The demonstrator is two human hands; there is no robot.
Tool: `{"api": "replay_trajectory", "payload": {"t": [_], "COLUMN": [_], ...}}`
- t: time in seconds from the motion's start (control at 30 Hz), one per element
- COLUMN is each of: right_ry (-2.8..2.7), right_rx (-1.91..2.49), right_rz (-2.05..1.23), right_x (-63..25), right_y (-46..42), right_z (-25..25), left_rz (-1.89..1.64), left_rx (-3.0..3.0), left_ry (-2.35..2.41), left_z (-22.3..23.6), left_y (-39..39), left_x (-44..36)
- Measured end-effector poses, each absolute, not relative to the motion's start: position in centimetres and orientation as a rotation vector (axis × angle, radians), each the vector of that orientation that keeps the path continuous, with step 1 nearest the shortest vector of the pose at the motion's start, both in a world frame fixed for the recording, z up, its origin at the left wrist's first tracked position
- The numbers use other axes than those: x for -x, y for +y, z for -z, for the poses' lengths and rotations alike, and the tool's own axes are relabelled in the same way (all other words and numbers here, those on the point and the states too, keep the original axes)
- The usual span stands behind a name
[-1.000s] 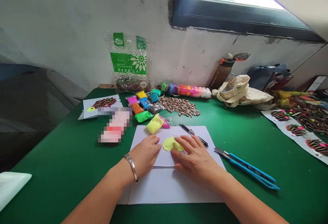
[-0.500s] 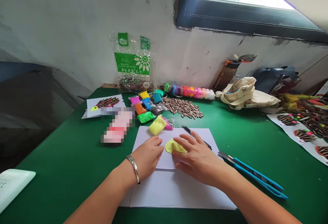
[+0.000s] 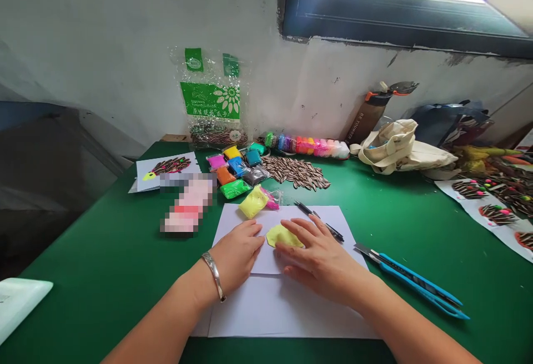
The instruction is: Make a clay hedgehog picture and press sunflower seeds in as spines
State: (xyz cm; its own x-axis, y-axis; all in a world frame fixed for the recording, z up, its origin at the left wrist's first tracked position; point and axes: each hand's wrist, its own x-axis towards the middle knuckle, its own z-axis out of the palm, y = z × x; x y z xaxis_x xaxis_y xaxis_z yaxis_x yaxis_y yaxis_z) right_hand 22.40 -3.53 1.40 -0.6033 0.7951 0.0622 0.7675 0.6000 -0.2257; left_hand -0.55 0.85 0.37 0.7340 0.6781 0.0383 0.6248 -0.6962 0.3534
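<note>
The right hand has shifted slightly, pressing flat yellow clay.

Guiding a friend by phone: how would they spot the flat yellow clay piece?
On the green table, find the white paper. Between the left hand and the right hand lies the flat yellow clay piece, touched by the right fingers. Unlike the plump yellow packet just beyond, it is thin and unwrapped.

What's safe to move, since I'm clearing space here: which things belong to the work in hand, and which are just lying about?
In use: left hand, right hand, flattened yellow clay, white paper sheet.
Just lying about: blue-handled snips, sunflower seed pile, canvas tote bag, water bottle.
</note>
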Motion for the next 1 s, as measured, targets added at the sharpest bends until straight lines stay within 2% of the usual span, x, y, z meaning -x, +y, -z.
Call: {"api": "replay_trajectory", "payload": {"t": [1.0], "right_ry": [-2.614], "right_rx": [1.316], "right_rz": [-0.341], "right_x": [-23.0], "right_y": [-3.0], "right_z": [-0.4], "left_rz": [-0.253], "left_rx": [-2.621], "left_ry": [1.021], "left_z": [-0.1], "left_y": [0.9], "left_x": [0.6]}}
